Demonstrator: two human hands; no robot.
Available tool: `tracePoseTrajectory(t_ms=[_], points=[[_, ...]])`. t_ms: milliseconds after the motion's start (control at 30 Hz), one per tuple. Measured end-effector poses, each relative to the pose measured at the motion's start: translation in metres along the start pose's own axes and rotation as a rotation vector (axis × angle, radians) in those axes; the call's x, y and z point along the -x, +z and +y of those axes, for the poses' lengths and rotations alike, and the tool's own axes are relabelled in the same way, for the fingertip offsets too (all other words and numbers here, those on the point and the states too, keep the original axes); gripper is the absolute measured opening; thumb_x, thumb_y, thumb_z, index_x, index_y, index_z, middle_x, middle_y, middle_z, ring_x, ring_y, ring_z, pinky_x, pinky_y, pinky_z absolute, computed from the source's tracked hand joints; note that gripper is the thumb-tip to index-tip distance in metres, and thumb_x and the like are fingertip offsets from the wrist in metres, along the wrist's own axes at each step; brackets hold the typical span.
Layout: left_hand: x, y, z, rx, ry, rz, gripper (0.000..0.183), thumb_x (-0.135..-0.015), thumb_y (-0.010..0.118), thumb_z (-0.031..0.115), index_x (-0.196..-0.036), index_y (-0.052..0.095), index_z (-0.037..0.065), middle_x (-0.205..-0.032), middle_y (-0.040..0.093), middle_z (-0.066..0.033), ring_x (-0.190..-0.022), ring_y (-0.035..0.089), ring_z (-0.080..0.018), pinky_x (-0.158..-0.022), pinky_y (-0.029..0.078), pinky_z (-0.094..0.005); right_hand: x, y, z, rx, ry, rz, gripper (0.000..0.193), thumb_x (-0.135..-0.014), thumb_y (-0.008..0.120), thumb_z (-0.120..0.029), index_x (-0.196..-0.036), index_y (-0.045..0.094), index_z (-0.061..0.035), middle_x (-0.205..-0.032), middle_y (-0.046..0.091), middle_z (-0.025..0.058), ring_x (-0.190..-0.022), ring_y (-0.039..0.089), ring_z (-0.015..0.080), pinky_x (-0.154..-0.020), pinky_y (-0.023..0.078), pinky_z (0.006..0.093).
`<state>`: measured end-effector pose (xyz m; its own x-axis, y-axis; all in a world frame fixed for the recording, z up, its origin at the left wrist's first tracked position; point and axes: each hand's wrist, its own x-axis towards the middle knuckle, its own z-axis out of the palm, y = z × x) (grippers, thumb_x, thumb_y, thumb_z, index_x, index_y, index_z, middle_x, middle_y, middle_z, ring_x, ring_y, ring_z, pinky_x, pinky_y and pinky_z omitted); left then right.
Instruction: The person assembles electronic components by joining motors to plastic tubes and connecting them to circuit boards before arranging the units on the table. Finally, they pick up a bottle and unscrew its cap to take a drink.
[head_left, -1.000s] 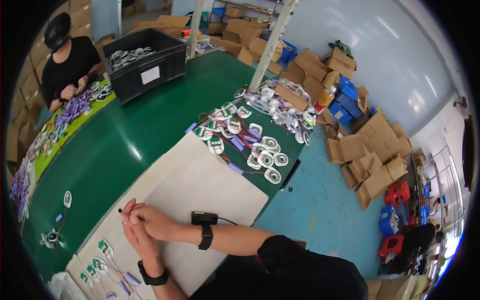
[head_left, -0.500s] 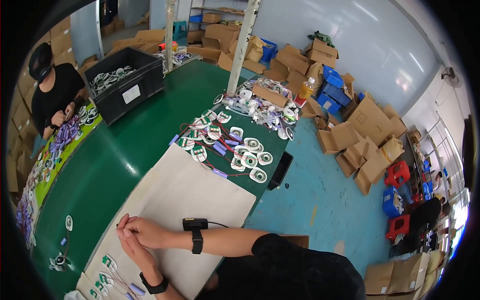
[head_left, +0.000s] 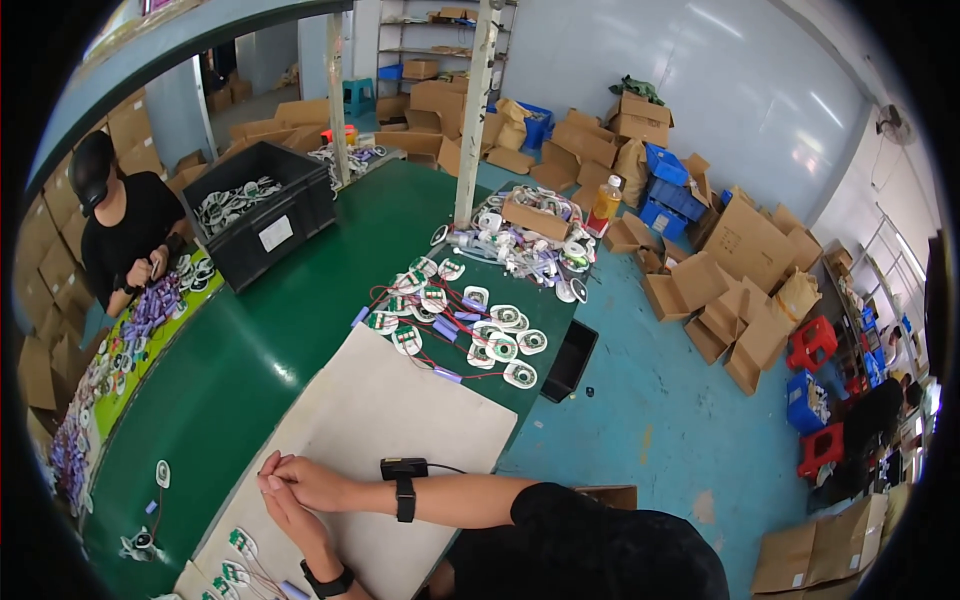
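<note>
Over the pale mat (head_left: 400,400), my right hand (head_left: 312,484) and my left hand (head_left: 290,512) are pressed together, fingers closed. Whatever lies between the palms, if anything, is hidden. Both wrists wear black straps, and a small black box (head_left: 404,468) with a cable sits by the right one. Close to my left forearm are white rounded parts with green circuit boards (head_left: 240,542), wired to a purple cylindrical cell (head_left: 293,590). Beyond the mat's far edge lie several more white ring-shaped parts (head_left: 502,347), red wires and purple cells (head_left: 446,330).
A black crate (head_left: 275,240) of white parts stands on the green table (head_left: 250,345). A co-worker (head_left: 130,235) handles parts at far left. Past a post (head_left: 475,120) are a mixed pile (head_left: 530,245) and a bottle (head_left: 604,205). Cardboard boxes (head_left: 745,235) and red stools (head_left: 812,342) stand on the floor.
The whole view has shifted, so the scene appears slightly lower and farther right, with more of the overhead beam showing. My hands stay pressed together over the mat.
</note>
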<state>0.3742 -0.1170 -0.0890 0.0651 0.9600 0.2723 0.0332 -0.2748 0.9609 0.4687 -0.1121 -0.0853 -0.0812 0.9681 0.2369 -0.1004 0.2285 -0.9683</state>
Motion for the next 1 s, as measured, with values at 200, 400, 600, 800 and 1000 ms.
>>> tracePoseTrajectory(t_ms=[200,400,600,800,1000], points=[[0.001,-0.002,-0.001,0.006,-0.021,0.010,0.051,-0.109,0.038,0.037,-0.128,0.058,-0.006,-0.117,0.064,-0.0200,-0.109,0.061,-0.0262,-0.099,0.046,-0.0366,-0.001,-0.004,0.002,0.034,0.001,-0.095,0.039,-0.106,0.052,-0.030,-0.086,0.062,0.0025,-0.088,0.062,0.0100,-0.087,0.058,0.0197,-0.081,0.047,0.0356],[-0.003,0.004,-0.007,0.030,-0.028,0.013,0.049,-0.109,0.040,0.035,-0.127,0.059,-0.006,-0.115,0.065,-0.0190,-0.107,0.061,-0.0257,-0.098,0.047,-0.0367,0.001,-0.006,0.010,0.044,0.007,-0.042,0.038,-0.107,0.049,-0.029,-0.095,0.063,0.0030,-0.090,0.064,0.0085,-0.089,0.059,0.0186,-0.082,0.048,0.0349],[-0.002,-0.007,-0.012,0.084,0.043,0.045,0.049,-0.109,0.040,0.037,-0.125,0.058,-0.006,-0.113,0.065,-0.0172,-0.106,0.061,-0.0246,-0.097,0.047,-0.0358,-0.012,0.006,0.042,0.086,-0.076,-0.109,0.034,-0.105,0.052,-0.028,-0.107,0.067,0.0029,-0.102,0.067,0.0087,-0.100,0.062,0.0197,-0.090,0.049,0.0353],[0.007,-0.003,0.004,0.044,-0.009,0.015,0.041,-0.110,0.040,0.029,-0.120,0.061,-0.004,-0.108,0.068,-0.0137,-0.101,0.062,-0.0216,-0.094,0.048,-0.0335,-0.001,0.001,0.033,-0.040,0.023,-0.082,0.029,-0.104,0.054,-0.022,-0.103,0.067,0.0028,-0.103,0.066,0.0089,-0.100,0.060,0.0189,-0.089,0.049,0.0344],[0.008,-0.005,0.008,0.020,-0.005,0.010,0.038,-0.109,0.042,0.027,-0.118,0.062,-0.005,-0.107,0.069,-0.0137,-0.100,0.063,-0.0201,-0.093,0.049,-0.0326,0.002,0.001,0.051,-0.118,0.044,-0.090,0.028,-0.106,0.051,-0.020,-0.097,0.067,0.0014,-0.098,0.068,0.0046,-0.094,0.062,0.0148,-0.083,0.050,0.0309]])
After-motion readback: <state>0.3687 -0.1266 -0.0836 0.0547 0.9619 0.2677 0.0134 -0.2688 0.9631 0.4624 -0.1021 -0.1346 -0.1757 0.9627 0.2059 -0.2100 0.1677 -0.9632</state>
